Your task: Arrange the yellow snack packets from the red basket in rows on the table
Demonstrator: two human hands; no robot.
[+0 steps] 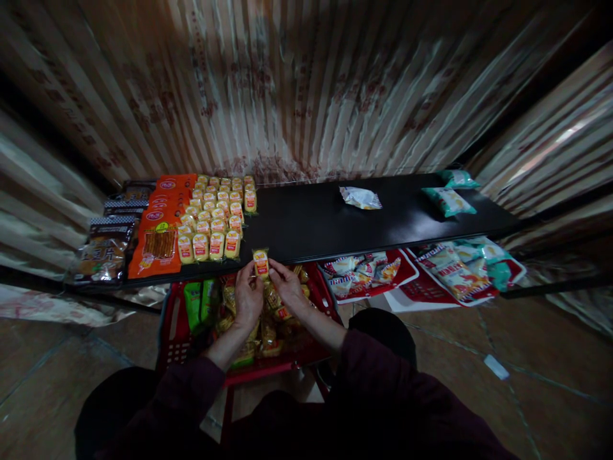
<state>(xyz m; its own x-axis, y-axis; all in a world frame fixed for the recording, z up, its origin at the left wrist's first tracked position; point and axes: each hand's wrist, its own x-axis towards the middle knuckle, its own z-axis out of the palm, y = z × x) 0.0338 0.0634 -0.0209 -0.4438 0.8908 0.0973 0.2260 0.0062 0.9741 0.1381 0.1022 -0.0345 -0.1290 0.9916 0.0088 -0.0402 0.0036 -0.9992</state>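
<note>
Both my hands pinch one small yellow snack packet [261, 263] with a red label, held upright just in front of the black shelf [335, 223]. My left hand [248, 297] grips its left side and my right hand [287, 287] its right side. Below my hands stands a red basket [175, 338] full of more yellow packets and some green ones. On the shelf's left part, rows of the same yellow packets [215, 217] stand upright in a tidy block, the nearest row a short way left of the held packet.
Orange packs [160, 236] and dark packs [108, 249] lie left of the yellow rows. A white bag [360, 198] and green bags [449, 200] lie further right on the shelf. Red trays with bagged snacks [368, 271] sit on the floor beneath. Striped curtain behind.
</note>
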